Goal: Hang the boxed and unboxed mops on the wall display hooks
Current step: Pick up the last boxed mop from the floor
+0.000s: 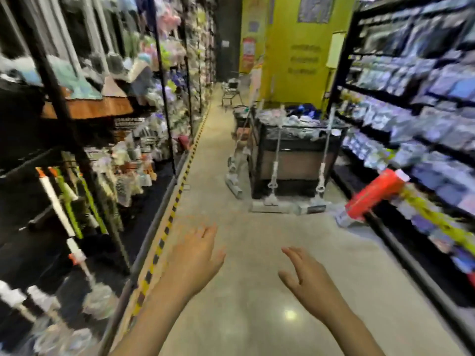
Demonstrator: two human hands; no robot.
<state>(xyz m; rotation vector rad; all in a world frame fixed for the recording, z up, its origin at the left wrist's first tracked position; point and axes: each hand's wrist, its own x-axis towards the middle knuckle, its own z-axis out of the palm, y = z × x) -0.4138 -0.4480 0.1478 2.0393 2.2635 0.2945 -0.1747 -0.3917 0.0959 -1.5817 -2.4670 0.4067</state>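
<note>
Eyes on the stock first: 2 unboxed flat mops (272, 191) stand propped against the front of a black display bin (295, 160) down the aisle, their heads resting on the floor, and a 3rd mop (235, 173) leans at the bin's left corner. Off to the right, a red box (374, 194) sticks out at an angle from the right-hand shelving (411, 104); it may be a boxed mop, though the blur makes that a guess.

Both hands are empty. The left hand (198, 258) is out in front with fingers straight and spread; the right hand (303, 273) is likewise loose and wide, thumb apart from the fingers. Neither touches anything, and both are well apart from the mops.

So I read this as the fetch step: nothing is in hand and the person faces the leaning mops. The likely destination sits on the left, where mops already hang (64, 206) with white and green handles against the dark wall display, heads low near the floor.

Next move, as I judge it: close the gap along the concrete floor (257, 317), take 1 mop by its handle, keep the loose head from swinging into the bin, then turn left and find a free hook. Whether one is free, the blur hides.
</note>
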